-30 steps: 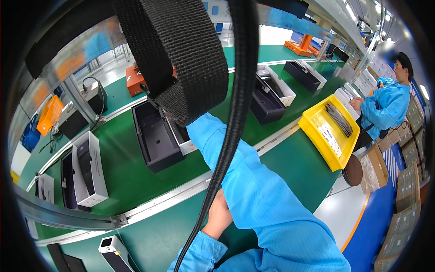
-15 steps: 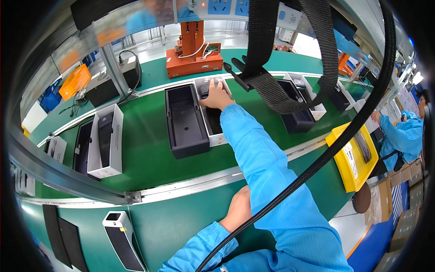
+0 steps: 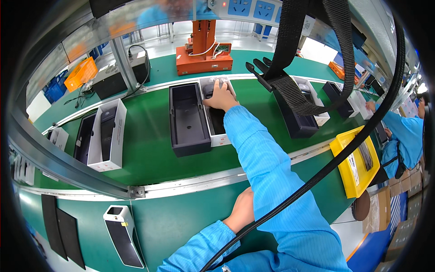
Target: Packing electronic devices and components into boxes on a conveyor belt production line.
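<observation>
Over the green belt (image 3: 147, 145), the right hand (image 3: 220, 97) reaches palm-down.

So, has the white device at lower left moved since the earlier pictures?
No: the device stays below and left of the metal bracket; the view shifted.

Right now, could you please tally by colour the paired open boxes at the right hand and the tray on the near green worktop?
Open black rectangular box: 1
Open white rectangular box: 1
Yellow plastic tray: 1
Total: 3
</observation>
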A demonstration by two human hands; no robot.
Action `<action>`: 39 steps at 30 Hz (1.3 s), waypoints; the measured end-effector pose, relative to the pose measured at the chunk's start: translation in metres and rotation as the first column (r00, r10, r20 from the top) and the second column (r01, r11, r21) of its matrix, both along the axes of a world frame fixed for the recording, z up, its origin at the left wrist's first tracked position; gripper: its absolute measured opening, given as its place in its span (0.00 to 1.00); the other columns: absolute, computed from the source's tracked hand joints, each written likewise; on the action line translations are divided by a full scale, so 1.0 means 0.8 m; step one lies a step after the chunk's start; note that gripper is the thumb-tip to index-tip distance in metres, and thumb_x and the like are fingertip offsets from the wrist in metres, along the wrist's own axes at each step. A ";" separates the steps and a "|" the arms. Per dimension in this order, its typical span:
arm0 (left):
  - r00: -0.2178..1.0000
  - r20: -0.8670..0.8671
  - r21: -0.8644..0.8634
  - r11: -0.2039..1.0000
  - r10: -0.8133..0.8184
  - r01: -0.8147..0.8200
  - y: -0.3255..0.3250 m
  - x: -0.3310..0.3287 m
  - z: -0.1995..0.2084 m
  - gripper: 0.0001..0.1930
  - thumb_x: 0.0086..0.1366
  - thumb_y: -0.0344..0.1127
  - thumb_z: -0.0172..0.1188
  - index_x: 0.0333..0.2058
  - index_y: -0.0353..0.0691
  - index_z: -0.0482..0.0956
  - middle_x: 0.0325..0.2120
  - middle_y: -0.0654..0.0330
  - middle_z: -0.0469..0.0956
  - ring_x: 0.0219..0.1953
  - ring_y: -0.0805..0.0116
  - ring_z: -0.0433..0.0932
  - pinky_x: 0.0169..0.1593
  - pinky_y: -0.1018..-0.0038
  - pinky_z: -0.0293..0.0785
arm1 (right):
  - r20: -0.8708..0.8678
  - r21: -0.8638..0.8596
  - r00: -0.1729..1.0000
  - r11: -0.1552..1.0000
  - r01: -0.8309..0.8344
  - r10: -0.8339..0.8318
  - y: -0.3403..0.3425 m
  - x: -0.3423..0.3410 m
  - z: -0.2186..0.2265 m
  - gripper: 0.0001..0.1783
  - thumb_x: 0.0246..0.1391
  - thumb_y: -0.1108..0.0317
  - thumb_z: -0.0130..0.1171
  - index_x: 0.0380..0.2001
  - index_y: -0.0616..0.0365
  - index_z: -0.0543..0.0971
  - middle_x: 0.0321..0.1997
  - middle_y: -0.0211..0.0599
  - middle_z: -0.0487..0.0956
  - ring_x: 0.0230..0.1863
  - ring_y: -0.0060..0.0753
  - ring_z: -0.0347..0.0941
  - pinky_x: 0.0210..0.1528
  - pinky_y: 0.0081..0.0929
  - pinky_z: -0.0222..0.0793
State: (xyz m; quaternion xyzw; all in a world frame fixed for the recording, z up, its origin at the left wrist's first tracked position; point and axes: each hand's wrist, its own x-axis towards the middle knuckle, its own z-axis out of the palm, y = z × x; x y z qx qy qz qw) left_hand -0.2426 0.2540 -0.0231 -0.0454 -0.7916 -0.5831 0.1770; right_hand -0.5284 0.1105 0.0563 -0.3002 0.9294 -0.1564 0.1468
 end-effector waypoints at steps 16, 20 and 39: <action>0.992 0.122 0.154 0.988 -0.012 -0.007 0.020 -0.013 -0.009 0.24 0.56 0.42 0.64 0.49 0.35 0.74 0.45 0.41 0.76 0.46 0.40 0.75 0.49 0.57 0.72 | -0.107 -0.080 0.993 0.996 0.045 -0.053 -0.017 -0.024 -0.050 0.68 0.39 0.37 0.66 0.71 0.63 0.42 0.72 0.71 0.42 0.66 0.66 0.61 0.65 0.44 0.61; 0.998 0.069 0.136 0.991 -0.002 -0.007 0.024 -0.018 -0.010 0.24 0.56 0.42 0.63 0.50 0.35 0.74 0.45 0.42 0.76 0.46 0.40 0.75 0.49 0.57 0.72 | -0.105 -0.102 0.993 0.994 0.043 -0.053 -0.019 -0.026 -0.053 0.68 0.39 0.37 0.66 0.71 0.62 0.42 0.73 0.71 0.42 0.66 0.66 0.60 0.65 0.45 0.61; 0.997 0.071 0.245 0.969 0.008 -0.025 0.045 -0.032 -0.021 0.22 0.56 0.42 0.64 0.46 0.36 0.74 0.41 0.45 0.78 0.43 0.43 0.76 0.47 0.56 0.73 | -0.082 -0.110 0.996 0.993 0.032 -0.041 -0.025 -0.018 -0.047 0.67 0.39 0.39 0.67 0.71 0.64 0.42 0.72 0.71 0.43 0.65 0.66 0.62 0.64 0.44 0.62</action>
